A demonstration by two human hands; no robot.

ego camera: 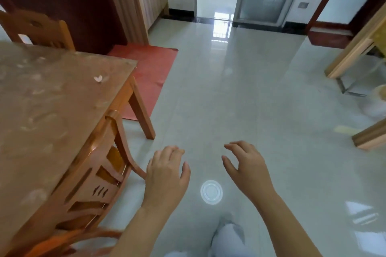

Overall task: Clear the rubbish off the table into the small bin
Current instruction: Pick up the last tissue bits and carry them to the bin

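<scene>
The wooden table [48, 98] with a glossy patterned top fills the left side. One small white scrap [98, 78] lies near its far right corner. My left hand [166, 175] and my right hand [246, 170] hover over the floor to the right of the table, both with nothing in them and fingers loosely spread. A round white plastic lid [211, 192] lies on the floor tiles between and below my hands. No bin is in view.
A wooden chair [98, 177] is pushed against the table's near right side, another chair [37, 29] stands at the far end. A red mat [150, 71] lies beyond the table. Wooden furniture [355, 56] stands at the right. Glossy grey tiles stretch to a doorway.
</scene>
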